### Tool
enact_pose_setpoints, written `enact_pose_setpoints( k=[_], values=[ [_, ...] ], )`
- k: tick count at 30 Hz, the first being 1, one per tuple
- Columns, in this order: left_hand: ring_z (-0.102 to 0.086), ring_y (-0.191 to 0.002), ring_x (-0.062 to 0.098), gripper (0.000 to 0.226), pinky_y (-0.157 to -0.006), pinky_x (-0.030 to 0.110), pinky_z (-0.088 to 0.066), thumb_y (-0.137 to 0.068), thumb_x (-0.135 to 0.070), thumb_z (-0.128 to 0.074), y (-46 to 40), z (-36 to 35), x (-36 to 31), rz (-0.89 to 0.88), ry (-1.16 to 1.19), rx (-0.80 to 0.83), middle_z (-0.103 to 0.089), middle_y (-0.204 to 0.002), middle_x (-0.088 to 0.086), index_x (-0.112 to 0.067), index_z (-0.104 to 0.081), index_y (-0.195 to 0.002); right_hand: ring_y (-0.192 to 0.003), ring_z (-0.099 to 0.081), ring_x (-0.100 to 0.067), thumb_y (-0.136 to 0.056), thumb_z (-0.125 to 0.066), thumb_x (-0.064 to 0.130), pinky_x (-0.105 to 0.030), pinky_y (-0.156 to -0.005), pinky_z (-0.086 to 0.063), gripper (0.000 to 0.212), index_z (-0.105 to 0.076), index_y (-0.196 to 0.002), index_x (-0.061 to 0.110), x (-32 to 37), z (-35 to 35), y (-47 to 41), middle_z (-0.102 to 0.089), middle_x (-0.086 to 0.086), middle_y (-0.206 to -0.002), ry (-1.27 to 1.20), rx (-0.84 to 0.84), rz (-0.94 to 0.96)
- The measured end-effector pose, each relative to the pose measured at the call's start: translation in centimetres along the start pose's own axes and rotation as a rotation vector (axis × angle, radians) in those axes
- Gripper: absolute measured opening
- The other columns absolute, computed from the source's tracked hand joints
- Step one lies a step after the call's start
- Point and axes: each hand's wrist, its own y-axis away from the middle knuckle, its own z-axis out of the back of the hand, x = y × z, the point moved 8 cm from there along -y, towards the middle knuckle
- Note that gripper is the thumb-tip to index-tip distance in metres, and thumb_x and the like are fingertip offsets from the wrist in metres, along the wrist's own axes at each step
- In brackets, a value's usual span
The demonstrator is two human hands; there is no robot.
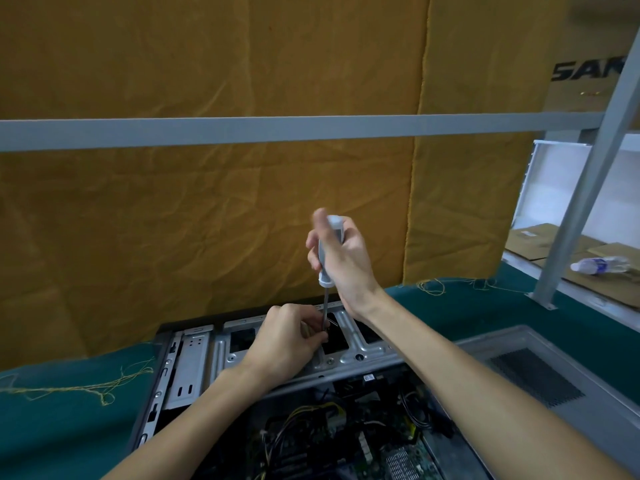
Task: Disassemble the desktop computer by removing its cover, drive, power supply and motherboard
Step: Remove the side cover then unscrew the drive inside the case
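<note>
The right hand (341, 258) grips the grey handle of an upright screwdriver (329, 252) above the drive bracket (349, 344) of the open computer case (194, 368). Just below, the left hand (287, 337) pinches the shaft near its tip, fingers curled, resting on the bracket.

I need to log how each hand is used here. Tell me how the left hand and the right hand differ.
The right hand is raised, gripping the screwdriver by its grey handle; the left hand is low on the computer case, its fingers pinched near the shaft's tip. The right hand's thumb is blurred; the left hand looks sharp. Both work the same screwdriver.
</note>
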Motion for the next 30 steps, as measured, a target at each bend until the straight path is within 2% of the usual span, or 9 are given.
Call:
enact_pose_setpoints(
  k=[2,5,9,11,15,20,24,27,30],
  values=[
    [-0.06,-0.063,-0.001,0.017,-0.056,0.009,-0.041,-0.086,-0.017,-0.08,0.1,-0.2,0.2,0.006,0.024,0.005,-0.065,-0.065,-0.017,-0.031,-0.07,-0.083,-0.053,-0.053,-0.012,-0.083,-0.075,0.052,-0.027,-0.058,-0.048,0.052,-0.051,-0.102,0.009,0.1,0.9,-0.2,-0.058,0.004,-0.066,0.033,-0.065,0.045],
    [-0.065,-0.069,0.005,0.014,-0.06,0.013,-0.047,-0.085,-0.018,-0.08,0.1,-0.2,0.5,0.006,0.05,0.011,-0.069,-0.073,-0.016,-0.03,-0.072,-0.088,-0.062,-0.063,-0.017,-0.093,-0.065,0.046,-0.032,-0.062,-0.055,0.039,-0.063,-0.097,0.007,-0.2,1.0,-0.4,-0.064,-0.001,-0.071,0.031,-0.015,0.036],
    [-0.067,-0.071,0.003,0.013,-0.062,0.014,-0.049,-0.084,-0.018,-0.082,0.1,0.0,0.6,0.014,0.063,0.011,-0.071,-0.075,-0.012,-0.026,-0.073,-0.091,-0.061,-0.055,-0.015,-0.093,-0.043,0.061,-0.029,-0.06,-0.049,0.064,-0.064,-0.117,0.005,-0.8,-0.3,-0.7,-0.058,-0.005,-0.073,0.024,0.084,-0.028],
    [-0.066,-0.072,0.003,0.013,-0.064,0.013,-0.049,-0.084,-0.017,-0.082,0.2,0.0,0.4,0.01,0.055,-0.003,-0.071,-0.076,-0.012,-0.024,-0.074,-0.092,-0.054,-0.047,-0.011,-0.092,-0.05,0.061,-0.028,-0.053,-0.042,0.062,-0.053,-0.118,0.006,-1.2,-0.7,-0.9,-0.052,0.0,-0.067,0.027,0.084,-0.041],
    [-0.067,-0.07,0.005,0.013,-0.063,0.014,-0.051,-0.086,-0.014,-0.08,0.4,0.0,0.1,0.017,0.061,-0.004,-0.072,-0.075,-0.01,-0.023,-0.075,-0.094,-0.046,-0.046,-0.009,-0.088,-0.077,0.04,-0.023,-0.044,-0.04,0.045,-0.045,-0.1,0.011,-1.4,-0.6,-1.0,-0.049,0.004,-0.062,0.091,-0.016,0.005],
    [-0.062,-0.067,0.004,0.01,-0.059,0.012,-0.045,-0.085,-0.018,-0.081,0.4,0.3,0.1,0.043,0.068,-0.033,-0.069,-0.075,-0.008,-0.021,-0.073,-0.091,-0.055,-0.056,-0.015,-0.101,-0.058,0.044,-0.027,-0.048,-0.048,0.039,-0.067,-0.093,0.008,-0.8,-0.7,-1.1,-0.064,-0.003,-0.069,0.08,-0.003,0.004],
    [-0.065,-0.068,0.006,0.009,-0.061,0.015,-0.048,-0.087,-0.02,-0.08,0.7,0.4,0.0,0.046,0.093,-0.022,-0.071,-0.075,-0.008,-0.023,-0.074,-0.093,-0.051,-0.047,-0.012,-0.103,-0.054,0.043,-0.025,-0.045,-0.039,0.039,-0.065,-0.096,0.006,1.5,-0.4,-1.8,-0.056,0.001,-0.065,0.067,-0.028,0.067],
    [-0.065,-0.062,0.002,0.005,-0.057,0.014,-0.047,-0.088,-0.021,-0.08,0.7,2.0,0.3,0.106,0.309,-0.12,-0.073,-0.072,-0.007,-0.024,-0.079,-0.083,-0.058,-0.047,-0.006,-0.094,-0.073,0.029,-0.02,-0.053,-0.04,0.023,-0.067,-0.089,0.008,4.3,1.4,-1.8,-0.057,0.005,-0.068,0.412,-0.003,0.203],
    [-0.067,-0.071,0.007,0.008,-0.073,0.022,-0.056,-0.087,-0.024,-0.079,0.5,1.9,1.7,0.407,0.861,-0.139,-0.074,-0.081,-0.001,-0.018,-0.081,-0.091,-0.061,-0.05,-0.003,-0.086,-0.079,0.027,-0.027,-0.06,-0.044,0.013,-0.072,-0.088,0.017,2.8,2.7,0.4,-0.064,0.007,-0.072,0.702,0.201,0.113]
  ],
)
